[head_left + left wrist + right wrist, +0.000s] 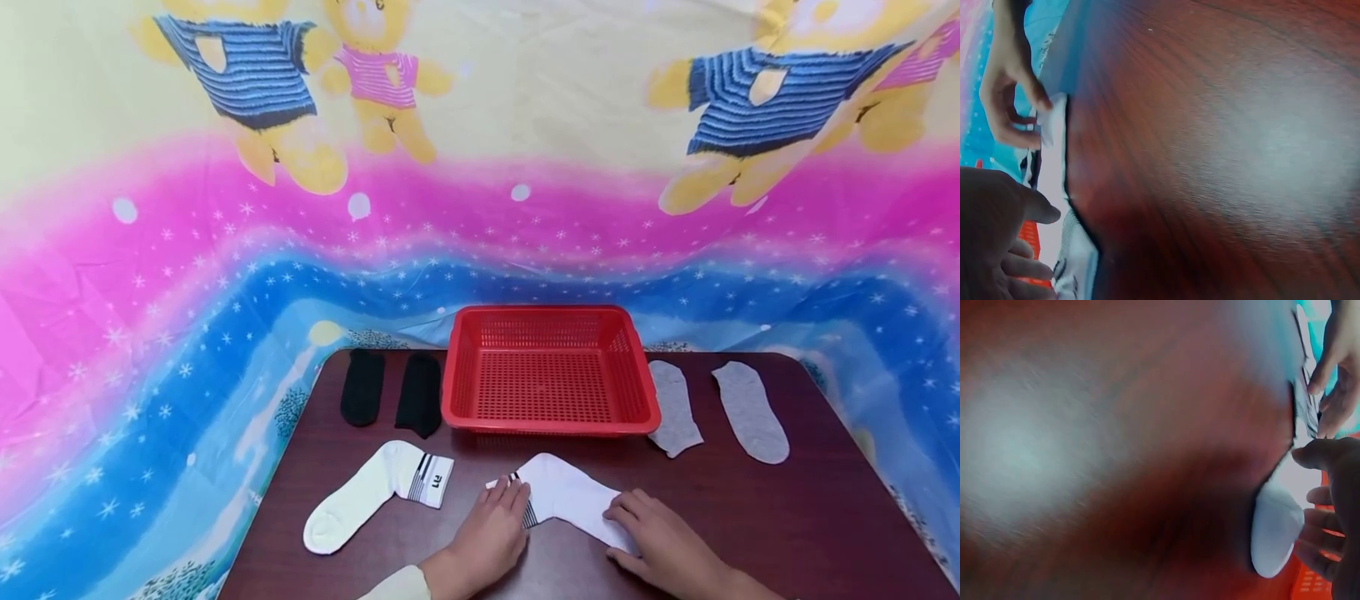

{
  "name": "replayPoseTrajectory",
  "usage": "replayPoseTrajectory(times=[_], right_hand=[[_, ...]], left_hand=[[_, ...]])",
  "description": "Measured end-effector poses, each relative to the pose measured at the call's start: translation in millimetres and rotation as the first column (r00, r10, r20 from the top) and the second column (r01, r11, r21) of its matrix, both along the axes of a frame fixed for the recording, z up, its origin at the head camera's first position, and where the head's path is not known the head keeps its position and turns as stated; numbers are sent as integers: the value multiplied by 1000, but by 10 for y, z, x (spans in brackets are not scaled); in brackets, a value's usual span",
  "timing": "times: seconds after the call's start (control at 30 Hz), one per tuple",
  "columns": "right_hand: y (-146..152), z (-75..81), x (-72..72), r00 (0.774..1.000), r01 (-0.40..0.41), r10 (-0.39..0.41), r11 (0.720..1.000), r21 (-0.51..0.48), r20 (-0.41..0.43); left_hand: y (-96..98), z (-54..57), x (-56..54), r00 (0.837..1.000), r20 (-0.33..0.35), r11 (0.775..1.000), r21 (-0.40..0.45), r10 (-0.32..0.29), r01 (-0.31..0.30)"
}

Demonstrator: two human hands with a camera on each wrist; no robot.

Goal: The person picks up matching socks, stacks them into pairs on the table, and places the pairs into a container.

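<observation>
A white ankle-length sock (570, 496) with dark stripes at its cuff lies flat on the dark wooden table, toe to the right. My left hand (491, 529) rests on its cuff, covering part of the stripes. At the toe end, my right hand (660, 537) touches the sock with fingers on the far side and the thumb (1313, 455) apart from them on the near side. Left of them lies a matching white sock (360, 496), its striped cuff bearing a dark mark, toe toward the front left. In the left wrist view, the left thumb (1041, 208) lies over the sock.
A red perforated basket (551, 425) stands at the back middle. Two black socks, one at the far left (363, 387) and one beside the basket (420, 393), lie left of it. Two grey socks, one near the basket (675, 408) and one farther right (752, 412), lie opposite. A patterned cloth (525, 225) hangs behind.
</observation>
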State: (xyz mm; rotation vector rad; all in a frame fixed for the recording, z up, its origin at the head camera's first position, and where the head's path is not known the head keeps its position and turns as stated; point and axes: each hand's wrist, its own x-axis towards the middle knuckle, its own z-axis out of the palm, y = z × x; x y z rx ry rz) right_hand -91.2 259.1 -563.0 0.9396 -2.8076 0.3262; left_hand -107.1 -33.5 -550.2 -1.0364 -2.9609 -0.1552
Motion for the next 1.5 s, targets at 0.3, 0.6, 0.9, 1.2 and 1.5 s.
replayPoseTrajectory(times=[0.3,0.6,0.9,1.2,1.5], right_hand=[[22,-66,114,987,-83,97,990,117,-128],[-18,-159,135,963,-84,120,984,154,-243],[-37,-220,88,930,-71,118,987,145,-349],[-77,-224,63,906,-37,106,984,173,-410],[-32,-189,66,929,-44,103,984,172,-354]], left_hand=[[-66,-148,92,989,-131,997,-58,-67,60],[-3,-169,153,987,-155,990,-139,-48,26],[50,-194,159,969,-239,974,-225,-62,6],[35,-181,137,964,-248,961,-276,-96,25],[-10,-202,83,945,-300,958,-283,-129,41]])
